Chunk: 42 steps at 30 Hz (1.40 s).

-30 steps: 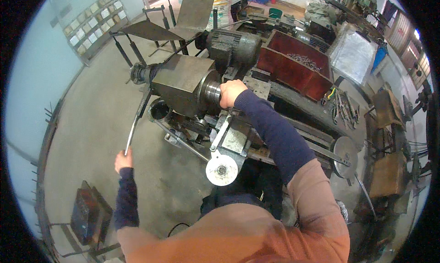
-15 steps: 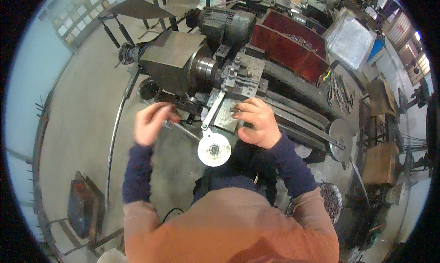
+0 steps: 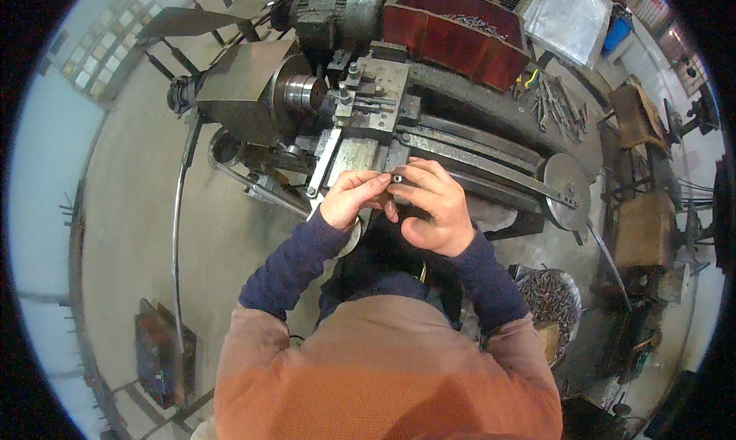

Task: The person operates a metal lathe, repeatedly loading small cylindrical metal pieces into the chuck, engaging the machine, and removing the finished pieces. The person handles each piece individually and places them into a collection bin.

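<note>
My left hand (image 3: 349,198) and my right hand (image 3: 433,206) meet in front of my chest, above the bed of a metal lathe (image 3: 460,145). Between the fingertips of both hands sits a small dark metal cylinder (image 3: 397,178). The right hand's fingers curl around it while the left thumb and forefinger pinch its end. Beyond the hands stands the lathe's tool post and carriage (image 3: 372,95), with the chuck (image 3: 300,93) and grey headstock (image 3: 245,87) to their left. A round handwheel is mostly hidden under my left wrist.
A red tray (image 3: 452,34) with metal parts stands behind the lathe. Loose hand tools (image 3: 548,95) lie at the right of it. A large grey disc (image 3: 566,191) sits at the bed's right end. A bin of metal pieces (image 3: 548,298) stands by my right elbow. A long bent rod (image 3: 178,233) rises at left.
Both hands left the lathe's handles and came together before my chest, closing on the small cylinder. The view has tilted down and closer to the machine.
</note>
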{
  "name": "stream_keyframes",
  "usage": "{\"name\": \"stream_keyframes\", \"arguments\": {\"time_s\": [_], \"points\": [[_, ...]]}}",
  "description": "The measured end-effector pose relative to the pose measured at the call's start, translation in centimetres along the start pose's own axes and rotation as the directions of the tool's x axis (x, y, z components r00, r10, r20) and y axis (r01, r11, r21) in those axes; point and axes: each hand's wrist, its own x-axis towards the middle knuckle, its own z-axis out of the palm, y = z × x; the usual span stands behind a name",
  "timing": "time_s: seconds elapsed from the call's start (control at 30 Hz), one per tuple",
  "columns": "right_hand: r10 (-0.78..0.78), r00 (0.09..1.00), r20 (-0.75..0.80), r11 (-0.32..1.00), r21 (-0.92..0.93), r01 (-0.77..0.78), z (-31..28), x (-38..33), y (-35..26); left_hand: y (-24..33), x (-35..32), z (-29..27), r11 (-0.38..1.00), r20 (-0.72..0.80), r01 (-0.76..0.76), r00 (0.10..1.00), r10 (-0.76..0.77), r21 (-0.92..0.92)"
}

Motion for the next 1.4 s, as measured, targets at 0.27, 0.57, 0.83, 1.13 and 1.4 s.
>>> {"name": "stream_keyframes", "arguments": {"time_s": [0.27, 0.57, 0.83, 1.13, 1.4], "points": [[0.046, 0.996, -0.079, 0.997, 0.072, -0.040, 0.1, -1.3, 0.6, -1.6, 0.7, 0.6, 0.962, 0.065, 0.079, 0.996, -0.063, -0.263], [0.058, 0.998, -0.035, 0.995, 0.089, -0.055, 0.2, -1.8, 1.5, -2.3, 1.3, 0.3, 0.952, 0.075, 0.112, 0.993, -0.094, -0.285], [-0.109, 0.994, 0.012, 0.985, -0.132, 0.109, -5.5, 4.3, 6.9, 0.2, -1.5, -4.1, 0.996, -0.152, -0.046, 0.988, 0.033, -0.080], [0.087, 0.987, -0.133, 0.942, -0.311, -0.125, -7.0, 5.0, 8.5, 0.7, -3.5, -10.8, 0.967, -0.399, -0.122, 0.894, 0.205, 0.223], [0.552, 0.731, -0.401, 0.626, -0.380, -0.681, -13.4, -18.5, 5.3, -6.4, -3.3, -21.0, 0.432, -0.366, 0.107, 0.731, 0.576, 0.895]]}}
